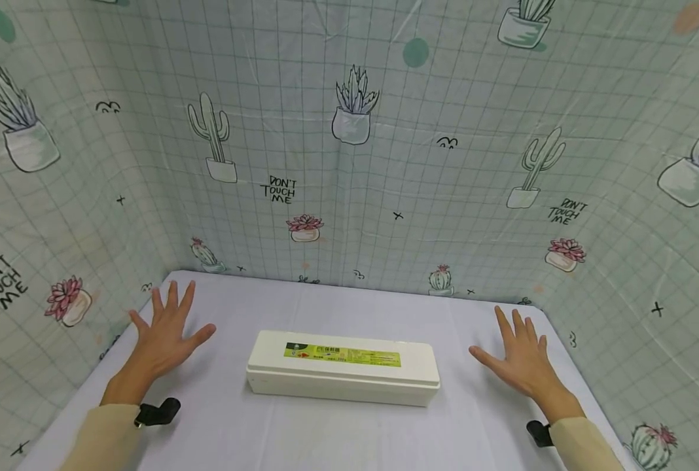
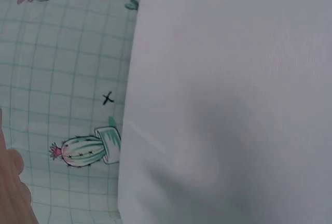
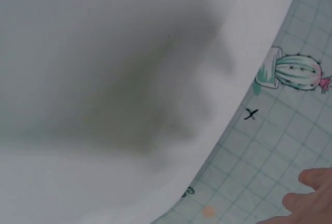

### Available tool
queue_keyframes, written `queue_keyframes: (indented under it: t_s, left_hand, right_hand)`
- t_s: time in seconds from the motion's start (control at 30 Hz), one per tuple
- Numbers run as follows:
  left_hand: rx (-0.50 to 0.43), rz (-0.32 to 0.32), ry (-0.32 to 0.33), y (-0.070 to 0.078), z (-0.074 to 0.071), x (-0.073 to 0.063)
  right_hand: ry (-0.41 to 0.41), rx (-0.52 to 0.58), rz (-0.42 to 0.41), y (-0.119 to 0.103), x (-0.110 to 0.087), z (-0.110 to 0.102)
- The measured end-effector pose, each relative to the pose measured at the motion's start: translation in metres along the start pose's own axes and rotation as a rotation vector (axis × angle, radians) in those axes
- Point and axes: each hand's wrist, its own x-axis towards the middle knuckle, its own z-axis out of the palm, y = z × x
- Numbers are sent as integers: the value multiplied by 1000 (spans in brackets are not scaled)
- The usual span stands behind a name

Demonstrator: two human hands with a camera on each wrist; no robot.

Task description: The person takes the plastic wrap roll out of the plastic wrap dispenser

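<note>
White box (image 1: 343, 386) sits on the desk (image 1: 208, 432), long axis running approx. L–R, w/ its R end a bit lower in head view & its green-yellow label (image 1: 342, 354) facing up, print upright from that view. L hand (image 1: 163, 340) is to the box's L, R hand (image 1: 520, 360) to its R, both apart from it w/ fingers straight & spread. Patterned cloth (image 1: 338, 163) hangs behind the box & to both sides.
</note>
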Motion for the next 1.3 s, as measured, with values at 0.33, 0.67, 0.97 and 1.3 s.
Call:
queue_keyframes:
  t_s: [0.33, 0.67, 0.97, 1.3]
  left_hand:
    - [-156, 27, 27, 14, 24, -3]
    - [-371, 70, 53, 28, 47, -9]
    - [-470, 20, -31, 44, 63, -11]
    - [-547, 112, -37, 51, 81, -8]
  right_hand:
    - [18, 30, -43, -28, -4, 7]
    - [0, 125, -45, -56, -14, 12]
    - [-5, 227, -48, -74, -14, 25]
    - [-8, 349, -119, -101, -12, 32]
